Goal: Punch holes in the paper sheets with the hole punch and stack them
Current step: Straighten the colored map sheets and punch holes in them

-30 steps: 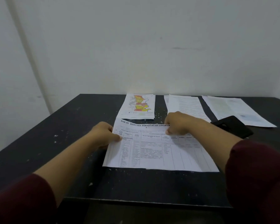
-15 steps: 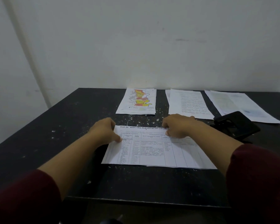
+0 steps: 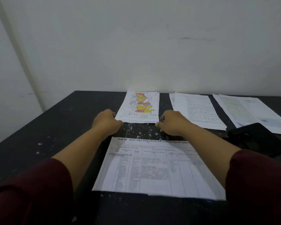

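A printed sheet with a table on it [image 3: 152,168] lies flat in front of me, with neither hand on it. Behind it lies a small stack of map sheets [image 3: 141,108] coloured red and yellow. My left hand [image 3: 105,120] pinches the stack's near left corner with curled fingers. My right hand [image 3: 172,122] does the same at the near right corner. The black hole punch [image 3: 258,138] sits to the right, beside my right forearm.
Two more piles of paper lie at the back right: text sheets [image 3: 198,109] and pale printed sheets [image 3: 243,109]. The black table [image 3: 55,127] is speckled with white paper bits and stands against a white wall. Dark red sleeves cover my upper arms.
Both hands have left the table sheet and moved forward to the near corners of the map stack. The table sheet now lies flat on its own.
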